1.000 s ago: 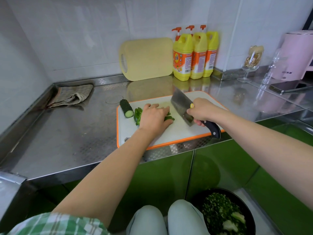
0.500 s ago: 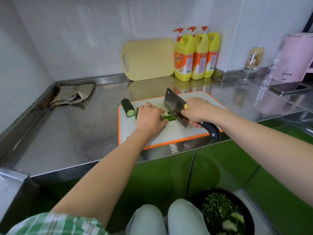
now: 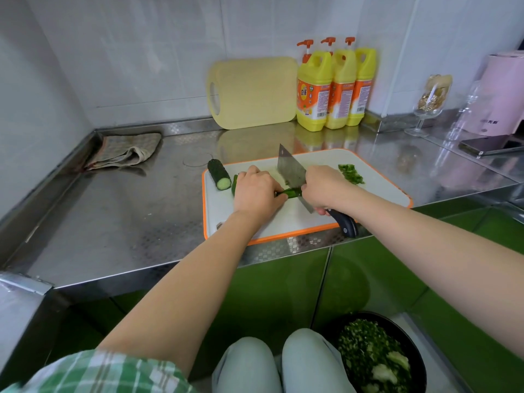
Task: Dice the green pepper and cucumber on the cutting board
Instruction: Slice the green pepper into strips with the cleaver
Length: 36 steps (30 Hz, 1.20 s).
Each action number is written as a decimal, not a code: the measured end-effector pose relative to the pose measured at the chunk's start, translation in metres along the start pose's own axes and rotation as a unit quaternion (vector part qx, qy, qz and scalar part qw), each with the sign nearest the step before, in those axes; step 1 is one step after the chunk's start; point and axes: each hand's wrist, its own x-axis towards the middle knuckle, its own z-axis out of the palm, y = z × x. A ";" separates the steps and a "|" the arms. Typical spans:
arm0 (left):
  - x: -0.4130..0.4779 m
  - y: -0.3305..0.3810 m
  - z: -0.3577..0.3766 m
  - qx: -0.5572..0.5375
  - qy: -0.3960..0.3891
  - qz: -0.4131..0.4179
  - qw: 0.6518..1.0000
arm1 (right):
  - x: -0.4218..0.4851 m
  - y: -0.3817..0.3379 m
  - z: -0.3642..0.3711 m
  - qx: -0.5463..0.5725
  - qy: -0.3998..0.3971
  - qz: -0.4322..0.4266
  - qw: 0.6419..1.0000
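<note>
A white cutting board (image 3: 286, 222) with an orange rim lies on the steel counter. My left hand (image 3: 256, 192) holds down strips of green pepper (image 3: 290, 192) with curled fingers; most of the pepper is hidden under it. My right hand (image 3: 324, 187) grips the black handle of a cleaver (image 3: 292, 168), whose blade stands against the pepper right beside my left fingertips. A cucumber piece (image 3: 219, 174) lies at the board's far left corner. A small heap of diced pepper (image 3: 351, 173) sits at the board's far right.
A yellow cutting board (image 3: 252, 93) leans on the wall beside three yellow detergent bottles (image 3: 334, 86). A folded cloth (image 3: 124, 150) lies at the back left. A glass (image 3: 428, 109), phone (image 3: 490, 146) and pink appliance (image 3: 502, 95) stand right. A black bowl (image 3: 377, 355) of chopped greens sits on the floor.
The cleaver has swung left from a raised position and come down onto the pepper beside my left hand. My left hand has stayed on the pepper. The diced heap at the right is now uncovered.
</note>
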 end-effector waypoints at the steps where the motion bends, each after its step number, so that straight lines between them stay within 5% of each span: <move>1: 0.000 0.001 0.000 -0.002 0.002 -0.001 1.000 | 0.002 0.000 0.002 0.012 0.010 0.001 1.000; 5: -0.001 0.001 -0.001 -0.009 0.004 -0.005 1.000 | 0.005 0.009 -0.001 0.048 0.043 -0.009 0.998; 17: 0.000 0.001 -0.002 -0.008 -0.003 -0.008 1.000 | 0.002 0.000 0.000 -0.001 -0.016 -0.006 1.000; 25: 0.000 0.001 -0.001 -0.011 -0.006 -0.011 1.000 | 0.011 0.003 0.005 0.053 0.046 0.002 0.998; 36: 0.000 0.001 -0.001 -0.010 -0.006 -0.010 1.000 | 0.004 0.000 -0.003 -0.008 -0.009 -0.015 1.000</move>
